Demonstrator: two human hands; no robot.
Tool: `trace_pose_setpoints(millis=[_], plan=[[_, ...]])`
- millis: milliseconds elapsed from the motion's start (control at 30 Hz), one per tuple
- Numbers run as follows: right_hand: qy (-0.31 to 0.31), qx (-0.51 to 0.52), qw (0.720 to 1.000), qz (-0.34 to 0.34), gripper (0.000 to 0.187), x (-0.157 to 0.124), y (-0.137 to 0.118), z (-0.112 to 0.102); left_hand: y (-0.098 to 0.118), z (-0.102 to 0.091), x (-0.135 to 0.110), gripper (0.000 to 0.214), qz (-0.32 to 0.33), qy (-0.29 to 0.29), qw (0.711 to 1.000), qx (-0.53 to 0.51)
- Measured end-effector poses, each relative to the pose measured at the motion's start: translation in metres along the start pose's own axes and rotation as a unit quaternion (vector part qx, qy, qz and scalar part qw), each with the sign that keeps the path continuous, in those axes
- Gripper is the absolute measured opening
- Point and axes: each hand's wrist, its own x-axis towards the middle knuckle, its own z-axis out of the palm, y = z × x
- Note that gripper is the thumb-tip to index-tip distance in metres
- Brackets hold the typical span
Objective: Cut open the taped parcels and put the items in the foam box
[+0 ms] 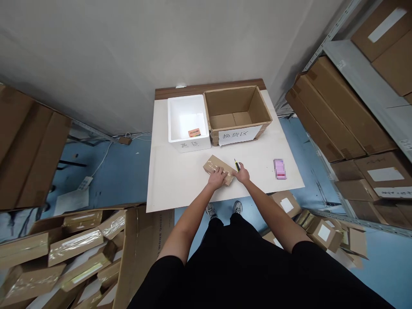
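Observation:
A small taped cardboard box (213, 163) lies at an angle near the front edge of the table. My left hand (217, 177) rests on top of it with the fingers curled over, gripping it. Clear tape shines on its upper face. At the box's right end, my right hand (242, 174) is closed around a yellow and black utility knife (237, 165). The knife's upper end points away from me; whether its blade touches the box I cannot tell.
Behind stand a white foam box (189, 145) holding an orange packet (194, 132) and an open carton (238, 124) with a handwritten label. A pink item (280, 169) lies right on the table (174, 180). A large carton of parcels (128, 249) stands front left; shelves (370, 77) with boxes line the right.

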Motion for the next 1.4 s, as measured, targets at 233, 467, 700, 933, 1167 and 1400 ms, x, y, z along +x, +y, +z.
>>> trace_pose_setpoints(millis=[233,467,700,933,1167,1400], plan=[[-0.027,-0.022,0.998,-0.049,0.075,0.017,-0.029,0.016,-0.003,-0.001,-0.005,0.059,-0.078,0.007,0.997,0.000],[-0.221,0.096,0.963,-0.116,0.042,0.022,-0.004,-0.016,0.002,0.006,-0.009,0.061,-0.112,0.020,0.993,-0.020],[-0.286,-0.163,0.933,-0.145,0.037,0.010,0.008,-0.044,0.002,-0.003,-0.005,0.064,-0.122,0.019,0.992,-0.035],[-0.267,-0.357,0.873,-0.199,0.055,0.024,-0.009,-0.050,0.004,-0.006,-0.007,0.062,-0.129,0.008,0.991,-0.025],[-0.310,-0.288,0.896,-0.132,0.061,0.019,0.001,-0.054,0.004,-0.007,-0.006,0.071,-0.127,-0.018,0.991,-0.026],[-0.255,-0.240,0.931,-0.107,0.061,0.006,0.010,-0.064,0.001,-0.007,-0.003,0.073,-0.109,-0.022,0.994,-0.022]])
